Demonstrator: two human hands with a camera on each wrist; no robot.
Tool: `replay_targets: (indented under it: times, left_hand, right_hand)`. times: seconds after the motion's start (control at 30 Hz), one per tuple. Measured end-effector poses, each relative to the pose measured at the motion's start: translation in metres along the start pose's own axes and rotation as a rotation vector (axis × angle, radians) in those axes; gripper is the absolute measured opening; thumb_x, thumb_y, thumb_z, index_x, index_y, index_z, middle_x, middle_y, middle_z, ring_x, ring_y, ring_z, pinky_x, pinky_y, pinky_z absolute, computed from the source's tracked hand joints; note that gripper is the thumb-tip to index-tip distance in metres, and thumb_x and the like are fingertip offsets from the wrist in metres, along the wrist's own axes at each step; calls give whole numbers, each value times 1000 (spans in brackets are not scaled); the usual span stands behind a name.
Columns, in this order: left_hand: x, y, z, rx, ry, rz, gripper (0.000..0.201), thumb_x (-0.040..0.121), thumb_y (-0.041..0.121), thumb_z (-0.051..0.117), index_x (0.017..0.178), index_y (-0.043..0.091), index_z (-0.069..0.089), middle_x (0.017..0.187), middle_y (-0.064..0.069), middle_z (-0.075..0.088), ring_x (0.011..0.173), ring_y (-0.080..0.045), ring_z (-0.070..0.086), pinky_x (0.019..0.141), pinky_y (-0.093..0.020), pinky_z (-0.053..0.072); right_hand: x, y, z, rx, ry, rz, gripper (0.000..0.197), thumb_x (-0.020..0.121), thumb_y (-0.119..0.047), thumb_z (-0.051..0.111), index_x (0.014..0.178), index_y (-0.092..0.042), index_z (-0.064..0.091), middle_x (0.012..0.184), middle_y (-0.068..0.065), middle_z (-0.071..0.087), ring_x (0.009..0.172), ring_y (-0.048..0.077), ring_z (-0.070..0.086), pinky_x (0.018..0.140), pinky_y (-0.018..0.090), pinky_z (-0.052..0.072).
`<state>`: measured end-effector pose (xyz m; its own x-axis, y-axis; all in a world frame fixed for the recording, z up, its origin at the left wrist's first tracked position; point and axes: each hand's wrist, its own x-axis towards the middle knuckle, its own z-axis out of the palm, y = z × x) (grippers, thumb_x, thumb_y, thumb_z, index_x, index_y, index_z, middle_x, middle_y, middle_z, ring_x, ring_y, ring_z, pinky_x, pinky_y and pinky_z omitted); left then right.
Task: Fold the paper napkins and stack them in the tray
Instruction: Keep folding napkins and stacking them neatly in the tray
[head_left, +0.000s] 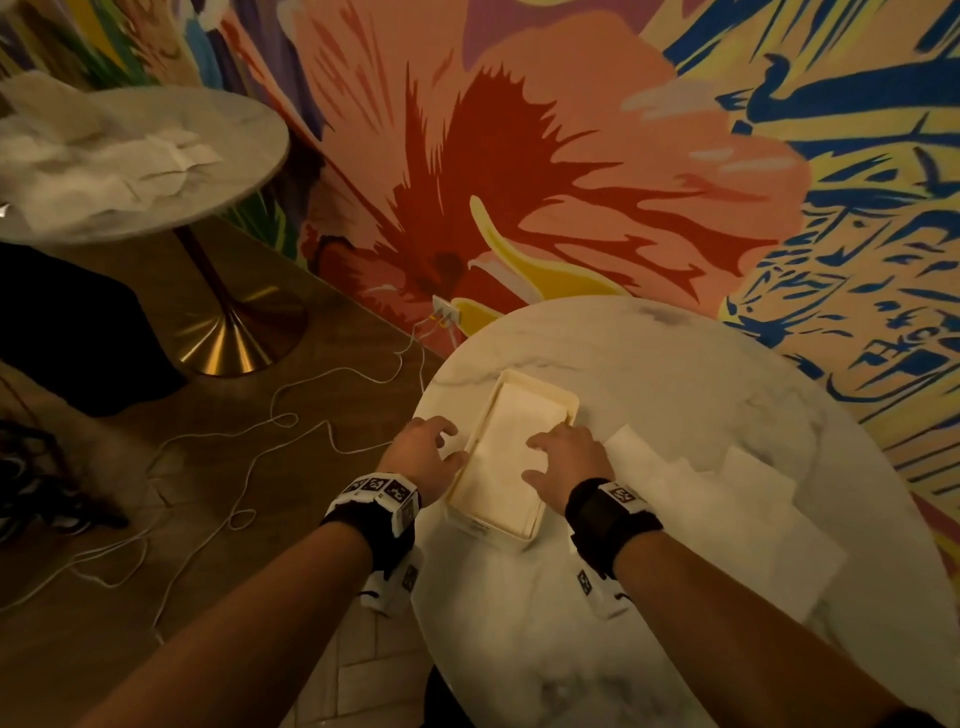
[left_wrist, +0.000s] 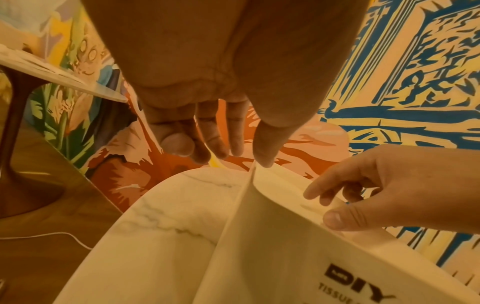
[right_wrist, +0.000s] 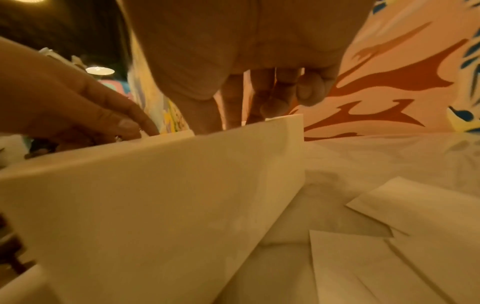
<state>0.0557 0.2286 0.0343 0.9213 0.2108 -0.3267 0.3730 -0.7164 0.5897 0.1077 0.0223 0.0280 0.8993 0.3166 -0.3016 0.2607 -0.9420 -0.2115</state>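
White tray (head_left: 563, 401) on marble table (head_left: 649, 353); left hand (head_left: 423, 449) relaxed at rim, right hand (head_left: 566, 462) seemingly flat inside.

dim warm amber light, soft blur, wide-angle edge distortion

The head view looks steeply down on the desk (head_left: 675, 395) from above. Each wrist view sits low and close beside the tray (left_wrist: 272, 236), facing the mural wall (right_wrist: 389, 67); all share the tray.
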Motion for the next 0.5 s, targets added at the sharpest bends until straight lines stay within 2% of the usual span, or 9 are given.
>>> replay_targets:
  times: [0.13, 0.3, 0.4, 0.5]
  left_hand:
    - [2, 6, 1, 14, 33, 20, 42, 92, 38, 64, 131, 29, 51, 119, 2, 54, 114, -20, 50, 99, -36, 45]
    - [4, 16, 6, 24, 89, 68, 46, 92, 38, 64, 134, 30, 49, 123, -1, 53, 117, -23, 46, 101, -37, 40]
    - [3, 28, 10, 34, 134, 109, 46, 92, 38, 62, 136, 29, 49, 124, -1, 53, 118, -24, 45, 104, -38, 38]
    - [3, 45, 19, 36, 162, 196, 42, 92, 37, 62, 132, 27, 52, 119, -1, 54, 116, -25, 47, 102, -38, 37]
  right_hand:
    - [-8, -5, 4, -198, -12, -77, 61, 84, -59, 60, 139, -36, 46, 136, -6, 45, 128, 23, 32, 103, 42, 29]
    - [-10, -8, 5, -233, -41, -66, 59, 85, -57, 60, 139, -36, 46, 135, -5, 46, 129, 26, 29, 102, 45, 27]
    - [-17, -4, 4, -106, 64, -90, 58, 88, -54, 57, 141, -37, 41, 137, -5, 45, 128, 23, 31, 101, 42, 28]
    - [-26, 11, 1, 148, 168, -80, 48, 92, -47, 53, 139, -37, 45, 134, -5, 46, 127, 20, 34, 104, 39, 29]
